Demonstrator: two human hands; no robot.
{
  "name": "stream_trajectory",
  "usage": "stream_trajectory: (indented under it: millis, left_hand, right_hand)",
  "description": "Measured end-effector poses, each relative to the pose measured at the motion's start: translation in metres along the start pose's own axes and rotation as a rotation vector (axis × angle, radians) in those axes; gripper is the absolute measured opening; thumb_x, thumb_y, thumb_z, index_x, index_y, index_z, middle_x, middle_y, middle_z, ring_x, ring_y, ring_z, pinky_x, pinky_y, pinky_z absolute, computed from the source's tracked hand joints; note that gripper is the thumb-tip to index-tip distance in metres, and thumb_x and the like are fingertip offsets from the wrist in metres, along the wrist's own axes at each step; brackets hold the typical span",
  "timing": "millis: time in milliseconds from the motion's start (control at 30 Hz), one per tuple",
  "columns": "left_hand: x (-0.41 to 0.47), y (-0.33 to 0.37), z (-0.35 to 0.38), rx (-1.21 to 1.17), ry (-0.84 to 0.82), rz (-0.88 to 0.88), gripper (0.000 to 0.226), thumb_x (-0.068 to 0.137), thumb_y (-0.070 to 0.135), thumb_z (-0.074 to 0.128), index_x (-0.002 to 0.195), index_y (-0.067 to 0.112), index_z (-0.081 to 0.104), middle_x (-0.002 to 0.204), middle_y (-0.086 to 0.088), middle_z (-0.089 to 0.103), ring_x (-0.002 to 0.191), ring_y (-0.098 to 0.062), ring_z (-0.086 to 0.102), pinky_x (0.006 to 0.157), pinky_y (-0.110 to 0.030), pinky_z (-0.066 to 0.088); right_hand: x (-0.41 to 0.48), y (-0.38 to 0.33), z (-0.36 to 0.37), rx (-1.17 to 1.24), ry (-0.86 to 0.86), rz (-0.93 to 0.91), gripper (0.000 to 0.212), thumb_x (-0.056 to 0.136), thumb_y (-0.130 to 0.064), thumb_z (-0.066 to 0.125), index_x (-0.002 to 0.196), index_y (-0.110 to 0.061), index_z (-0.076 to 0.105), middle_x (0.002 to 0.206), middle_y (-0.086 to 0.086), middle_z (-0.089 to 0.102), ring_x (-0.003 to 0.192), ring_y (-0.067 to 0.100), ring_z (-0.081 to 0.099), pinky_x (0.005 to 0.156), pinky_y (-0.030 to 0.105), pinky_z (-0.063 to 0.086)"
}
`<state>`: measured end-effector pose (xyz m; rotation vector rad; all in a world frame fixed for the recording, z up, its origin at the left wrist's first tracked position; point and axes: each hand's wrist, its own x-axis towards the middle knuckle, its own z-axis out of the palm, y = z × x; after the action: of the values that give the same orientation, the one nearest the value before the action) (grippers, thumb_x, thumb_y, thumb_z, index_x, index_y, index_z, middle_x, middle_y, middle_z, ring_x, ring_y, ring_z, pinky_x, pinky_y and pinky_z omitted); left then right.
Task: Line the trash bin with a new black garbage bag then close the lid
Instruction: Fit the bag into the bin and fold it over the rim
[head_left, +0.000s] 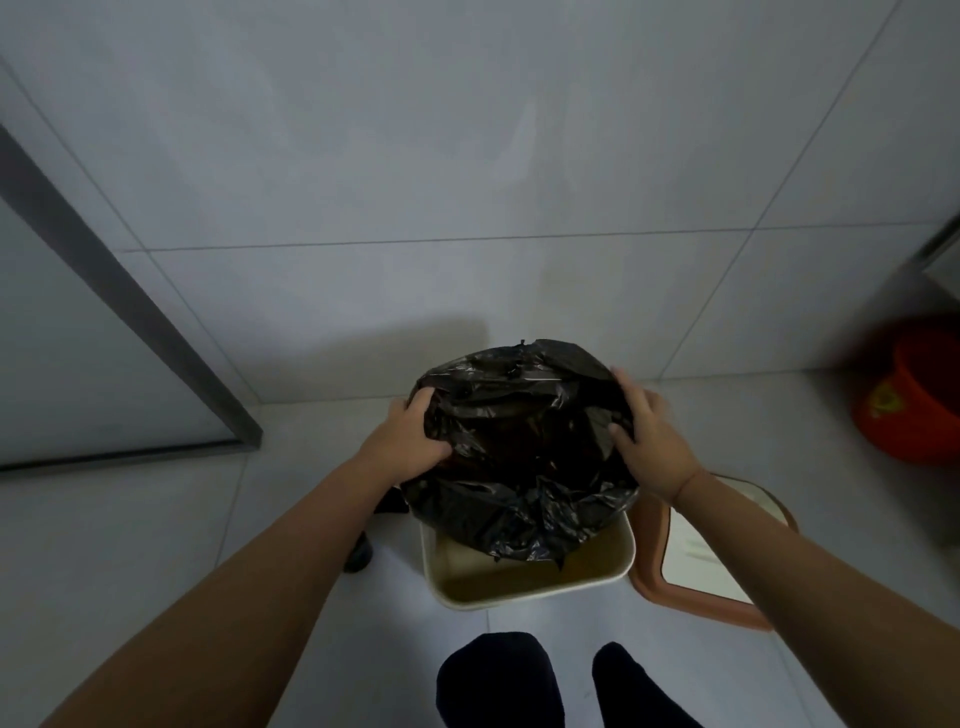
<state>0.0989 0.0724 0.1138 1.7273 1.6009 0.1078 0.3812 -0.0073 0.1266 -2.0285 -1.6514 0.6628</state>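
Gripping the black garbage bag (524, 447) from both sides, the left hand (410, 441) has its fingers (422, 402) curled into the crumpled plastic, while the right hand (649, 441) presses spread fingers (626, 387) flat against the bag's other edge. Between and below the fingers, the bag bulges over the far part of the cream trash bin (524, 587), whose near rim is uncovered. Just below the right wrist, the bin's brown-rimmed lid (701, 587) lies on the floor (156, 519).
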Motion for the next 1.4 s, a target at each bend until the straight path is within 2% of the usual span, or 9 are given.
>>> stream_trajectory:
  millis: [100, 267, 500, 667, 867, 1033, 1100, 1233, 1400]
  left_hand:
    - [0.015, -0.005, 0.005, -0.15, 0.009, -0.079, 0.07, 0.08, 0.049, 0.051, 0.143, 0.024, 0.035, 0.15, -0.007, 0.026, 0.132, -0.032, 0.039, 0.107, -0.039, 0.035]
    - [0.018, -0.022, 0.011, -0.305, 0.109, -0.266, 0.047, 0.098, 0.027, 0.035, 0.119, -0.008, 0.06, 0.129, -0.029, 0.057, 0.117, -0.038, 0.056, 0.093, -0.037, 0.044]
    - [-0.003, -0.043, 0.034, -0.767, 0.045, -0.391, 0.03, 0.09, 0.002, 0.048, 0.115, 0.001, 0.065, 0.108, -0.018, 0.067, 0.099, -0.037, 0.064, 0.089, -0.047, 0.053]
    - [-0.029, -0.057, 0.058, -1.106, -0.018, -0.57, 0.016, 0.092, 0.007, 0.045, 0.099, 0.002, 0.058, 0.102, -0.024, 0.057, 0.083, -0.036, 0.058, 0.065, -0.042, 0.05]
    - [-0.039, -0.04, 0.062, -1.303, -0.143, -0.606, 0.032, 0.097, 0.016, 0.041, 0.089, 0.003, 0.07, 0.092, -0.02, 0.071, 0.086, -0.034, 0.064, 0.068, -0.042, 0.052]
    - [-0.053, -0.046, 0.062, -1.435, -0.019, -0.655, 0.033, 0.094, 0.016, 0.048, 0.124, 0.004, 0.056, 0.116, -0.019, 0.06, 0.105, -0.035, 0.059, 0.087, -0.046, 0.05]
    - [-0.07, -0.056, 0.073, -1.413, 0.068, -0.751, 0.033, 0.09, 0.018, 0.056, 0.12, 0.006, 0.054, 0.115, -0.013, 0.058, 0.1, -0.03, 0.057, 0.083, -0.038, 0.048]
    - [-0.097, -0.054, 0.084, -1.429, -0.151, -0.945, 0.02, 0.085, 0.026, 0.063, 0.08, 0.008, 0.06, 0.07, -0.003, 0.056, 0.06, -0.014, 0.047, 0.052, -0.026, 0.04]
    - [-0.114, -0.042, 0.079, -1.445, -0.269, -1.075, 0.014, 0.082, 0.011, 0.065, 0.075, 0.001, 0.058, 0.078, -0.015, 0.061, 0.067, -0.026, 0.058, 0.052, -0.034, 0.053]
  right_hand:
    - [0.022, 0.001, 0.012, -0.054, -0.069, -0.05, 0.055, 0.095, -0.01, 0.042, 0.146, -0.028, 0.03, 0.152, 0.017, 0.019, 0.128, 0.038, 0.042, 0.109, 0.037, 0.034]
    - [0.052, 0.002, 0.028, 0.142, -0.185, 0.08, 0.048, 0.088, 0.01, 0.038, 0.13, -0.006, 0.055, 0.137, 0.019, 0.054, 0.127, 0.032, 0.047, 0.102, 0.02, 0.029]
    - [0.037, 0.021, 0.034, 0.564, -0.167, 0.426, 0.03, 0.088, -0.005, 0.055, 0.117, -0.005, 0.06, 0.121, 0.025, 0.063, 0.111, 0.038, 0.06, 0.101, 0.05, 0.046]
    - [0.014, 0.037, 0.041, 0.937, -0.247, 0.839, 0.034, 0.092, -0.007, 0.048, 0.122, 0.007, 0.052, 0.109, 0.024, 0.059, 0.101, 0.035, 0.057, 0.083, 0.037, 0.046]
    - [0.001, 0.026, 0.045, 1.052, -0.295, 1.059, 0.02, 0.092, -0.011, 0.045, 0.088, 0.002, 0.059, 0.091, 0.018, 0.06, 0.08, 0.032, 0.056, 0.1, 0.038, 0.043]
    - [-0.013, 0.022, 0.031, 1.148, -0.283, 1.026, 0.034, 0.09, -0.026, 0.054, 0.116, -0.004, 0.059, 0.117, 0.018, 0.06, 0.114, 0.031, 0.055, 0.106, 0.037, 0.04]
    - [-0.027, 0.028, 0.027, 1.119, -0.335, 1.007, 0.029, 0.085, -0.03, 0.059, 0.102, -0.007, 0.063, 0.102, 0.014, 0.063, 0.095, 0.029, 0.058, 0.087, 0.031, 0.047]
    - [-0.052, 0.039, 0.025, 1.082, -0.294, 1.09, 0.028, 0.082, -0.029, 0.064, 0.064, -0.013, 0.052, 0.044, 0.001, 0.05, 0.052, 0.011, 0.033, 0.045, 0.018, 0.028]
    - [-0.069, 0.031, 0.027, 1.162, -0.203, 1.153, 0.015, 0.09, -0.017, 0.056, 0.08, -0.008, 0.05, 0.066, 0.003, 0.044, 0.048, 0.01, 0.033, 0.034, 0.016, 0.031]
